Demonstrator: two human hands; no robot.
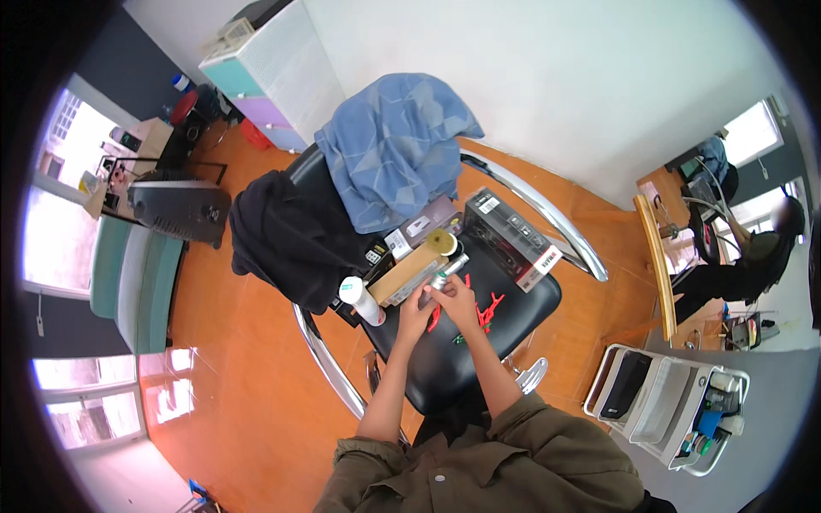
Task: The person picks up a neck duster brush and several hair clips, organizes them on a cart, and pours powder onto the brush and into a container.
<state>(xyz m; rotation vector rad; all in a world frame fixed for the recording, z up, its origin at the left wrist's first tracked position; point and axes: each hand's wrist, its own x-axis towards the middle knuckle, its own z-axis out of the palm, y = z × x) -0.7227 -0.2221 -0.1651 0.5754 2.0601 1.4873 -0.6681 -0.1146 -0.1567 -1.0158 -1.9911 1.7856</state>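
Observation:
Over the black seat of a barber chair (442, 372), my left hand (415, 317) and my right hand (457, 302) meet around a small silver metallic object (439, 279), perhaps a hair clipper. My fingers cover much of it, so its exact kind is unclear. Red plastic hair clips (490, 310) lie on the seat to the right of my right hand, and another red clip (434, 319) is between my wrists. A green clip (458, 338) rests near my right wrist. Left of my left hand stands a white bottle (361, 299). Just beyond my fingers are a cardboard box (403, 277) and a round brush (441, 242).
A dark printed box (507, 234) and a grey box (420, 224) sit farther back. Blue cloth (397, 147) and black cloth (288, 237) drape the chair. Chrome armrests (532, 199) curve alongside. A white trolley (667, 404) and a wood-framed mirror (655, 269) are right.

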